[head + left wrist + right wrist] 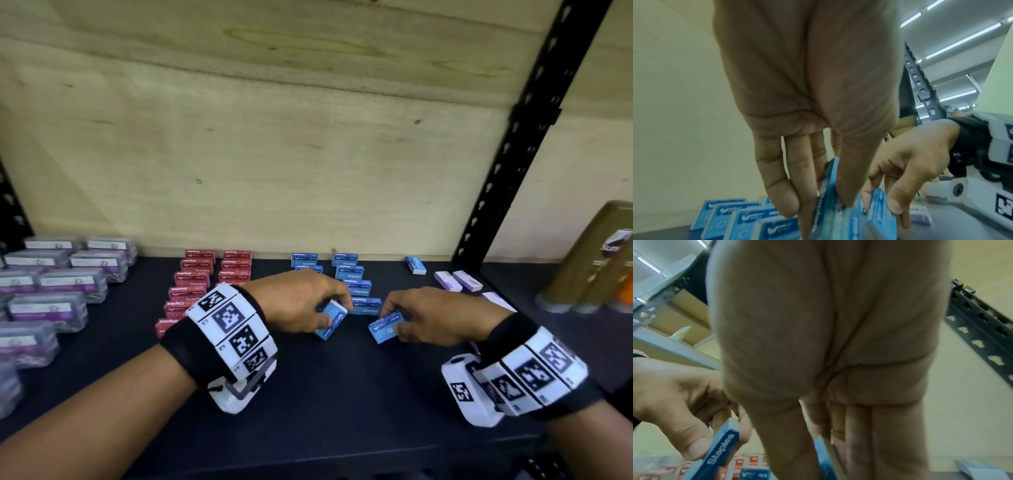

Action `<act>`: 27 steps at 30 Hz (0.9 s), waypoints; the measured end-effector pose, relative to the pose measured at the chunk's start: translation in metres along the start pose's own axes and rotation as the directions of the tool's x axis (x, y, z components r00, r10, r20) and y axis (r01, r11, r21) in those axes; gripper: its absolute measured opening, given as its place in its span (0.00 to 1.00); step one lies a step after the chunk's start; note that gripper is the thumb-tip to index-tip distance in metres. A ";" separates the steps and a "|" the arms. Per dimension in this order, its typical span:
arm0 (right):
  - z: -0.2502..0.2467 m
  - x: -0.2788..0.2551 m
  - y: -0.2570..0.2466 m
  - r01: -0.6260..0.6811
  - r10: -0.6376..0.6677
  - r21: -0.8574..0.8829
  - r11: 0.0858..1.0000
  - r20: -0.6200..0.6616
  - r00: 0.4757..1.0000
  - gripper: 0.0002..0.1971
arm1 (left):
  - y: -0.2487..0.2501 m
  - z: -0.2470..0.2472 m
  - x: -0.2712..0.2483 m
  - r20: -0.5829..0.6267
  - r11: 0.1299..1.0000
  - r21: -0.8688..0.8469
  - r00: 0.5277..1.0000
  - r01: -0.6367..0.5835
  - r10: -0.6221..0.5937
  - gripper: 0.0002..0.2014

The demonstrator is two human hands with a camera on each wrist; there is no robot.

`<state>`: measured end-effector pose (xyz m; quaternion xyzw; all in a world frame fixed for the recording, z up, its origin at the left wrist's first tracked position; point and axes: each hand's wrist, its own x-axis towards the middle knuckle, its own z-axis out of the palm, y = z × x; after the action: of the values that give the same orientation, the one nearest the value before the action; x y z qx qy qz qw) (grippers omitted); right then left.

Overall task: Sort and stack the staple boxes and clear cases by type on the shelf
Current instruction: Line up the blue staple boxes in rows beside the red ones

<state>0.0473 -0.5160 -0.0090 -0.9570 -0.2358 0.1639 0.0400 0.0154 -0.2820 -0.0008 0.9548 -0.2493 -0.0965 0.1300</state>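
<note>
My left hand (329, 308) pinches a blue staple box (331, 318) between thumb and fingers, just above the black shelf (325, 394). The same box (832, 203) shows edge-on in the left wrist view. My right hand (397, 320) holds a second blue staple box (384, 328) close to the right of it; that box (823, 456) is mostly hidden by my thumb. Behind my hands stand rows of blue staple boxes (356, 284), with rows of red staple boxes (191, 284) to their left. Clear cases (51, 291) with purple labels are stacked at the far left.
A lone blue box (415, 265) lies near the back wall on the right. Pale purple boxes (459, 281) lie right of my right hand. A black slotted upright (513, 144) rises at the right, with brown packages (599, 263) beyond it. The wooden back panel (274, 137) closes the shelf.
</note>
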 end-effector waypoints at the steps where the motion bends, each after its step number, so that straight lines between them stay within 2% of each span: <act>1: 0.001 0.000 -0.002 -0.011 0.011 -0.019 1.000 -0.004 1.000 0.08 | 0.000 0.001 -0.001 -0.023 1.000 -0.013 1.000 0.019 -0.019 0.14; 5: 0.003 -0.002 -0.009 -0.035 0.034 -0.075 0.997 -0.013 0.999 0.05 | 0.000 0.010 -0.004 -0.063 0.994 -0.066 0.993 0.093 -0.097 0.10; 9: 0.001 -0.003 -0.016 -0.042 0.041 -0.085 0.996 -0.004 0.999 0.05 | -0.004 0.019 -0.009 -0.001 0.988 -0.044 0.989 0.150 -0.150 0.10; 16: -0.002 -0.001 -0.021 -0.033 0.033 -0.076 0.997 0.002 0.999 0.05 | -0.002 0.014 -0.022 0.089 0.953 0.176 0.960 0.247 -0.266 0.14; 20: -0.005 0.001 -0.025 -0.042 0.043 -0.052 0.998 0.019 0.999 0.04 | 0.003 0.012 -0.023 0.106 0.927 0.283 0.952 0.247 -0.286 0.16; 27: -0.007 0.004 -0.025 -0.115 0.116 -0.029 0.993 0.042 0.992 0.05 | 0.012 0.009 -0.009 0.126 0.908 0.366 0.956 0.202 -0.264 0.14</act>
<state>0.0424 -0.4924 0.0002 -0.9657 -0.1829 0.1838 0.0125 0.0002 -0.2894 -0.0050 0.9735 -0.1567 -0.1481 -0.0764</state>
